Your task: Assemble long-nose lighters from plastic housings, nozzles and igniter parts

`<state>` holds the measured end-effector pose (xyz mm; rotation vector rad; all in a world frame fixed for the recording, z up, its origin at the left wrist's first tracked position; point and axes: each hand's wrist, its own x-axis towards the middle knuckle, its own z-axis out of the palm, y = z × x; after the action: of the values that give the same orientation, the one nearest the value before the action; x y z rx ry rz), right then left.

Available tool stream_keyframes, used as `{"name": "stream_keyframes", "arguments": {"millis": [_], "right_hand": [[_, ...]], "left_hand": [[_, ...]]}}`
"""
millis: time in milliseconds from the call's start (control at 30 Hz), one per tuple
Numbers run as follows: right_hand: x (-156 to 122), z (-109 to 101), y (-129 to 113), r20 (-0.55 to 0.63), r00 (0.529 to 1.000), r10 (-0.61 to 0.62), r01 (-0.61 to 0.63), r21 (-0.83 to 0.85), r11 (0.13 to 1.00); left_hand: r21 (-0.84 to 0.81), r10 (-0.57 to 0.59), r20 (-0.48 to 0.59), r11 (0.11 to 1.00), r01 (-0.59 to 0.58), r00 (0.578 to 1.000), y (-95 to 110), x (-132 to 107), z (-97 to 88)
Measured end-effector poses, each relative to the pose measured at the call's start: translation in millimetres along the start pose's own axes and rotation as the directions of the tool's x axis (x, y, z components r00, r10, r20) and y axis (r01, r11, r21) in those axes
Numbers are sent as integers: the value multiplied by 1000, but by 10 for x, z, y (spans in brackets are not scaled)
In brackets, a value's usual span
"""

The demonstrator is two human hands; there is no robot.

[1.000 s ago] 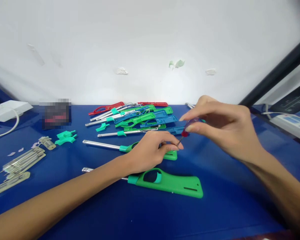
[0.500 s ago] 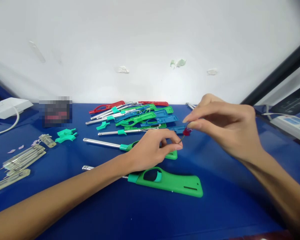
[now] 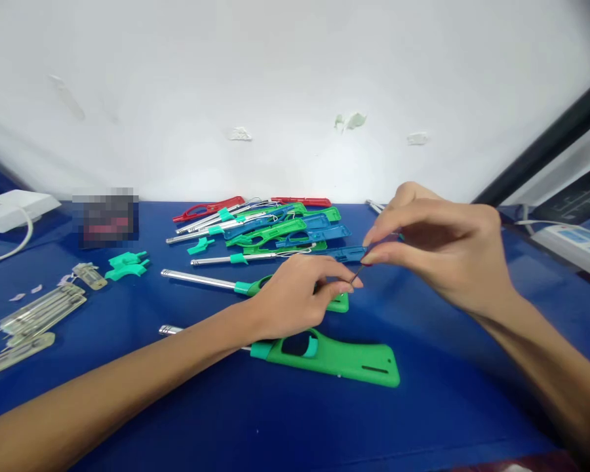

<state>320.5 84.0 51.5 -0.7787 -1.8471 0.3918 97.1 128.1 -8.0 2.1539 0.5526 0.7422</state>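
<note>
My right hand (image 3: pixel 440 255) pinches a small screwdriver (image 3: pixel 357 273) between thumb and fingertips; its handle is mostly covered. The thin dark shaft slants down to my left hand (image 3: pixel 299 295), whose thumb and forefinger are closed at its tip. Whatever they pinch there is too small to make out. Under the left hand lies a green long-necked lighter (image 3: pixel 341 302), partly hidden by the hand. Nearer to me rests a second green lighter (image 3: pixel 354 362) with a turquoise trigger, its metal tube crossed by my left forearm.
Behind the hands is a pile of blue, green and red lighter casings (image 3: pixel 275 231) with metal tubes. Turquoise triggers (image 3: pixel 128 265) and clear fuel tanks (image 3: pixel 44 314) lie at left on the blue table (image 3: pixel 255 426). A white device (image 3: pixel 14 210) with a cable stands far left.
The screwdriver's red handle, visible between the right fingers before, is now almost covered by them as the fingertips shift slightly. The left hand and the lighters hardly move.
</note>
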Motion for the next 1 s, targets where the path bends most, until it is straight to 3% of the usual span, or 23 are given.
{"name": "stream_keyframes", "arguments": {"millis": [133, 267, 367, 533, 733, 1000], "right_hand": [[-17, -6, -6, 14, 1000, -21, 22, -22, 1000], [-31, -15, -51, 96, 994, 57, -61, 34, 998], [-18, 9, -51, 73, 994, 82, -87, 74, 993], [1, 53, -12, 7, 1000, 20, -21, 52, 998], [-24, 34, -6, 81, 995, 65, -69, 47, 997], [-14, 83, 5, 29, 999, 39, -41, 63, 997]], "left_hand": [[4, 10, 6, 1000, -10, 1000, 7, 12, -3], [7, 29, -3, 1000, -29, 1000, -31, 25, -7], [6, 28, -14, 1000, -28, 1000, -50, 23, 0], [-34, 12, -2, 999, -12, 1000, -32, 19, 14], [-62, -3, 12, 998, 3, 1000, 1, 4, 3], [-35, 4, 10, 999, -4, 1000, 20, -1, -13]]}}
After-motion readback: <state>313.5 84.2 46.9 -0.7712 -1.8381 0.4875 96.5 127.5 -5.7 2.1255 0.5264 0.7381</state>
